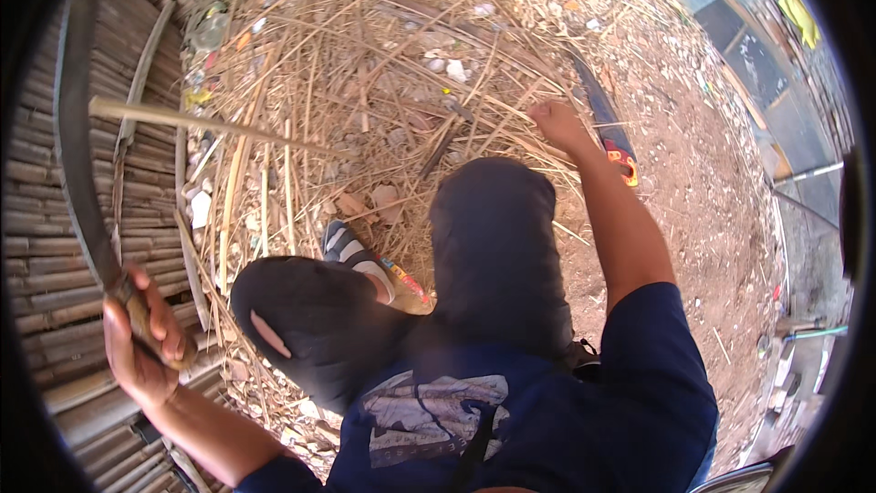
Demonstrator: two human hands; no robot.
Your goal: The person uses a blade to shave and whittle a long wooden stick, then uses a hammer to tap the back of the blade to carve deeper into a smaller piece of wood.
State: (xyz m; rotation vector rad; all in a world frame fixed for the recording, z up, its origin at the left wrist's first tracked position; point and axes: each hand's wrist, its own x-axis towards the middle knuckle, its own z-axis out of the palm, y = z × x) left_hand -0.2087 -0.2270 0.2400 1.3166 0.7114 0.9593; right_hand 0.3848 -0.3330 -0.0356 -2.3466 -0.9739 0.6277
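Observation:
My left hand (146,342) is closed round the wooden handle of a machete (75,141). Its long, slightly curved dark blade points up along the bamboo wall at the left. Beyond the blade, a pale bamboo strip (205,122) stretches toward the middle, its thick end close to the blade. My right hand (558,126) is closed above the litter of strips, arm stretched forward; what its fingers hold, if anything, is hard to make out. Just right of that hand lies a hand saw (602,110) with a dark blade and a red and orange handle.
Split bamboo strips and shavings (365,64) cover the ground ahead. A bamboo slat wall (46,256) stands close on the left. My bent knees (493,219) and a striped sandal (351,251) are below. Bare earth (684,201) runs along the right, beside grey panels (776,82) and a yellow cloth (799,18).

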